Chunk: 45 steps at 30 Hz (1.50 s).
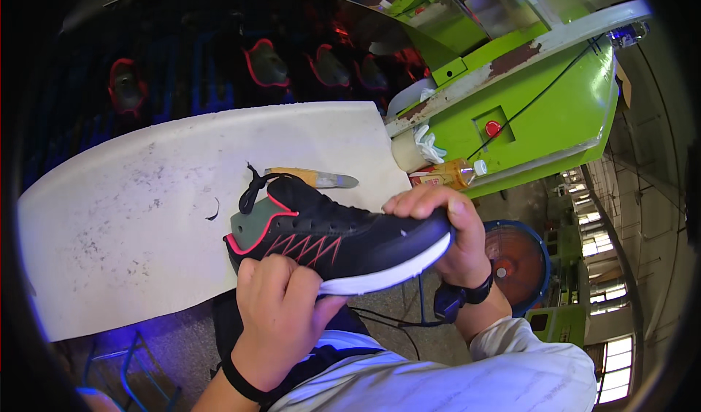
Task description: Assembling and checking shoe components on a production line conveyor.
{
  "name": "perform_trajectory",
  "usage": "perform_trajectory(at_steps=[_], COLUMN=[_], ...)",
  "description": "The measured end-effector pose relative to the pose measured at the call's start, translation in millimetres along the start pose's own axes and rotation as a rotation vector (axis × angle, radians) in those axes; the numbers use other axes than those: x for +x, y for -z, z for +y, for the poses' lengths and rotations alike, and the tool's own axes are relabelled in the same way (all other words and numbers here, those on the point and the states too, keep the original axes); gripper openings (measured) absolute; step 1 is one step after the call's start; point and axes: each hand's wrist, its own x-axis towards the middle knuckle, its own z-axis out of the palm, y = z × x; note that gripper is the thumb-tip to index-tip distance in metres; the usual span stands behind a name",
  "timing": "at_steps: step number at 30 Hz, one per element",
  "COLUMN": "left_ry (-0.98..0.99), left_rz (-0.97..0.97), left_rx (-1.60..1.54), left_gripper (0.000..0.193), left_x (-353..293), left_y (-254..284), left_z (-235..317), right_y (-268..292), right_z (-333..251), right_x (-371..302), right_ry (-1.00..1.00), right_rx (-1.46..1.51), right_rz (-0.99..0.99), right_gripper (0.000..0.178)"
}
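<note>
A black sneaker (328,240) with red zigzag stitching and a white sole is held over the near edge of the white board (131,193). A grey-green shoe last (252,229) fills its opening, edged by a red collar. My left hand (281,317), a black band at its wrist, is closed on the sole's near side towards the heel. Around the toe wraps my right hand (460,229), fingers on top; a dark watch is on that wrist. Black laces (254,189) stick up from the tongue. Just beyond the shoe lies a knife-like tool (314,177) with a tan handle and grey blade.
Several more shoes on lasts, one a dark shoe (128,87), stand in the dark area beyond the board. At right are a green machine (540,113) with a red button, a bottle of amber liquid (449,172), a cup (409,151) holding gloves, and a large fan (517,266).
</note>
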Motion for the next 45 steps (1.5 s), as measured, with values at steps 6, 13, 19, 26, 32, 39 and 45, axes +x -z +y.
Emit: perform_trajectory(at_steps=[6, 13, 19, 26, 32, 39, 45], left_ry=[0.020, -0.003, 0.050, -0.073, 0.271, 0.378, 0.386], left_rz=[-0.169, -0.234, -0.193, 0.123, 0.238, 0.253, 0.241], left_rx=[0.125, 0.214, 0.185, 0.054, -0.272, -0.255, -0.153], left_gripper=[0.040, 0.041, 0.045, 0.073, 0.084, 0.084, 0.086], left_x=[22, 26, 22, 10, -27, -66, -58], left_y=[-14, -27, -9, 65, 134, 133, 121], left_z=[0, 4, 4, 21, 56, 75, 87], right_y=[-4, -13, -14, -92, -126, -118, -128], right_z=[-30, -7, -28, -29, 29, 56, 50], right_x=[2, 2, 15, 27, 7, -14, -29], right_ry=[-0.192, -0.134, -0.029, 0.264, 0.475, 0.379, 0.441], right_rx=[-1.030, -1.364, -1.099, 0.351, -0.411, -0.385, -0.286], right_rz=[0.080, 0.140, 0.080, -0.199, -0.398, -0.227, -0.217], right_gripper=[0.064, 0.053, 0.055, 0.100, 0.080, 0.044, 0.041])
